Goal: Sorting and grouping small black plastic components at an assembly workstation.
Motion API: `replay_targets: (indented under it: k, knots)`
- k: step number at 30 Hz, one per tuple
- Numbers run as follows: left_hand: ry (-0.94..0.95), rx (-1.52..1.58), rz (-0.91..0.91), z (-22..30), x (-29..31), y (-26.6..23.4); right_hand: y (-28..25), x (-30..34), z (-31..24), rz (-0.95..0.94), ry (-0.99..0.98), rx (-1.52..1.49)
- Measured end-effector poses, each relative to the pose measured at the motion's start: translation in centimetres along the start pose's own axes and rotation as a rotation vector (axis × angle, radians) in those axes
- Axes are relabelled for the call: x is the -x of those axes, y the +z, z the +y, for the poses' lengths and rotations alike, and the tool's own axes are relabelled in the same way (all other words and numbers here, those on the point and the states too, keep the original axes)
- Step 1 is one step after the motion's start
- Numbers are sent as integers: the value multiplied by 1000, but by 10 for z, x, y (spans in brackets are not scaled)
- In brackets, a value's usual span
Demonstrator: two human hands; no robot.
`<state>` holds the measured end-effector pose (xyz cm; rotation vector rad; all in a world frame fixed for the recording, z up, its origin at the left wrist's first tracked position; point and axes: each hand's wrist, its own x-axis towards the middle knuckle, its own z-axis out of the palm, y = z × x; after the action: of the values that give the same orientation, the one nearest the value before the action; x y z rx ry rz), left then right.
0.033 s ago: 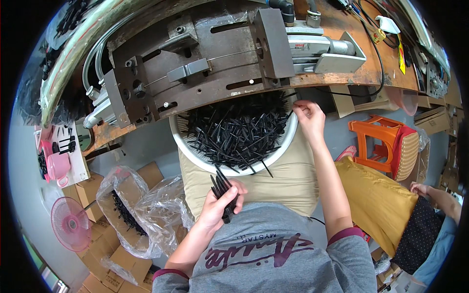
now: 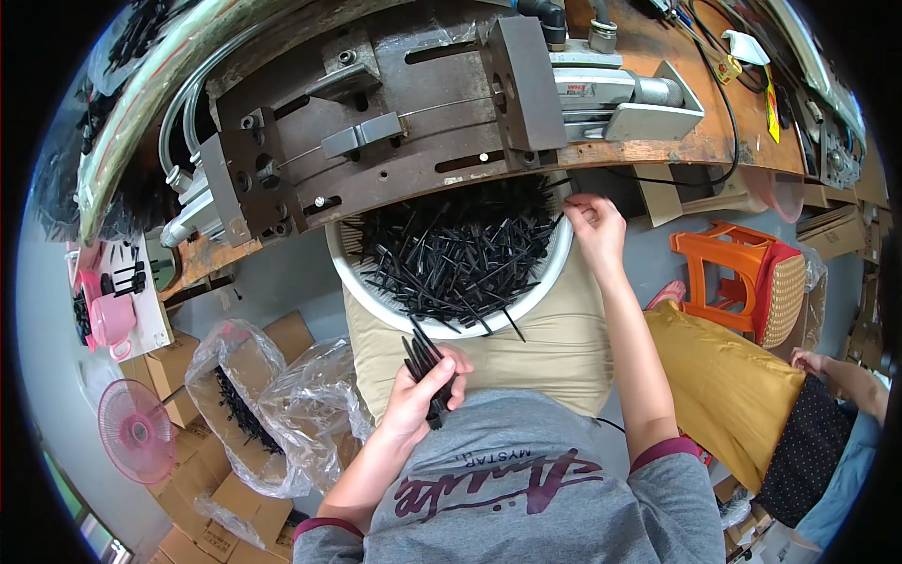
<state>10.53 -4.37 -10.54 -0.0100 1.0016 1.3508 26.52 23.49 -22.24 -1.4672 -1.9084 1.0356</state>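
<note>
My left hand (image 2: 427,390) is closed around a bundle of thin black plastic sticks (image 2: 423,357), whose ends fan out above the fingers. It is low, in front of my shirt. A white round basin (image 2: 470,329) on my lap holds a heap of similar black sticks (image 2: 451,254); one stick pokes over its near rim. At the basin's right rim, my right hand (image 2: 598,226) has thumb and fingertips pinched together. A dark bit shows by the fingertips, but I cannot make out what they hold.
A metal fixture (image 2: 376,141) with cylinders is mounted on the wooden bench (image 2: 648,160) above the basin. To the left are a pink fan (image 2: 137,430) and a plastic-lined box (image 2: 240,414). An orange stool (image 2: 719,273) and another person's arm (image 2: 850,385) are at right.
</note>
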Motion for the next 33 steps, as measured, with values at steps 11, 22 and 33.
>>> replay_targets:
  k: [11, 22, 33]
  knots:
    - [-62, -16, 211, 9, -1, 16, -36, 31, -24, -18, 74, -355]
    - [-156, -105, 82, 17, -15, 20, -76, 71, -76, -235, 194, -874]
    - [-172, -209, -128, 26, -18, 49, -68, 93, -115, -445, 64, -896]
